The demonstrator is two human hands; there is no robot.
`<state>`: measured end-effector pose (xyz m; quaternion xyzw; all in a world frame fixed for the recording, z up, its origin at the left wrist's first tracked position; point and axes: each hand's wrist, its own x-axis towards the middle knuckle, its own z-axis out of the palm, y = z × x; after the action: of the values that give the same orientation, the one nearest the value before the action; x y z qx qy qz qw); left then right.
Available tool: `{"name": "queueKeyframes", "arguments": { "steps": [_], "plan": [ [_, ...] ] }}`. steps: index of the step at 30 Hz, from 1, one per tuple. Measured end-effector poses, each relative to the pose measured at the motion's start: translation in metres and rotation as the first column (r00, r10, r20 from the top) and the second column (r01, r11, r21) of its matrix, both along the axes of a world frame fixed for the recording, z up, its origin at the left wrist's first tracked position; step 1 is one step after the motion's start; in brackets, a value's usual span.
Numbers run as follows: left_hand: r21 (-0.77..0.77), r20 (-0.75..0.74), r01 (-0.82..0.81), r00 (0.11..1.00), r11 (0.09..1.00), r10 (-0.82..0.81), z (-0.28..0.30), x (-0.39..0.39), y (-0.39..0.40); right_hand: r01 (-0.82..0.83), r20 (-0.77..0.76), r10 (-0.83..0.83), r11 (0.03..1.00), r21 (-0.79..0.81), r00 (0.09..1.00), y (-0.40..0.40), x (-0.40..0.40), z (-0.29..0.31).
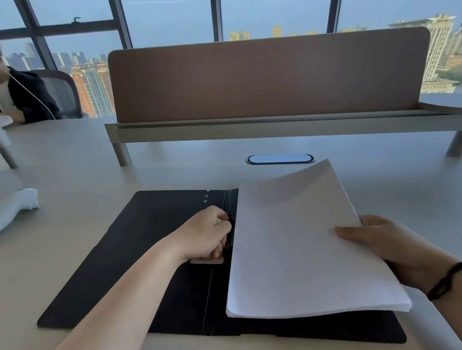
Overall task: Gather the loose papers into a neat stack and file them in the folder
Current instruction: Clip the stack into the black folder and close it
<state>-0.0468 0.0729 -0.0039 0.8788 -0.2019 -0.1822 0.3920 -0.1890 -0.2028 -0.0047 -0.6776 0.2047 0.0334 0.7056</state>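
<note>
Left forearm runs in from 7 o'clock; left hand [206, 235] sits on the spine of the open black folder [136, 254], fingers curled round the clip there. Right hand [383, 242] at 4 o'clock pinches the paper stack [301, 247] by its right edge, thumb on top; stack tilted over the folder's right half. Folder lies flat on the bench [54, 169]. White controller [7, 212] at 9 o'clock. Brown divider screen [268, 78] at 12 o'clock.
</note>
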Motion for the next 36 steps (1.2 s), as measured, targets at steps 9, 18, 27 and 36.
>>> {"name": "queueKeyframes", "arguments": {
  "steps": [9, 18, 27, 36],
  "plan": [
    [0.041, 0.118, -0.022, 0.993, 0.999, 0.017, -0.006, 0.0, -0.008, -0.073, 0.048, 0.076, 0.996, -0.05, 0.996, 0.0, 0.006, -0.006],
    [0.126, 0.269, -0.07, 0.962, 0.99, 0.033, -0.015, 0.001, -0.013, -0.14, 0.037, 0.143, 0.987, -0.078, 0.989, -0.006, 0.008, -0.009],
    [0.127, 0.285, -0.06, 0.958, 0.99, 0.021, -0.013, 0.003, -0.013, -0.12, 0.042, 0.127, 0.983, -0.136, 0.991, -0.003, 0.006, -0.009],
    [0.154, 0.315, -0.07, 0.949, 0.986, 0.018, -0.012, -0.005, -0.015, 0.014, 0.075, 0.003, 0.975, -0.222, 0.997, 0.002, 0.011, -0.009]
  ]
}}
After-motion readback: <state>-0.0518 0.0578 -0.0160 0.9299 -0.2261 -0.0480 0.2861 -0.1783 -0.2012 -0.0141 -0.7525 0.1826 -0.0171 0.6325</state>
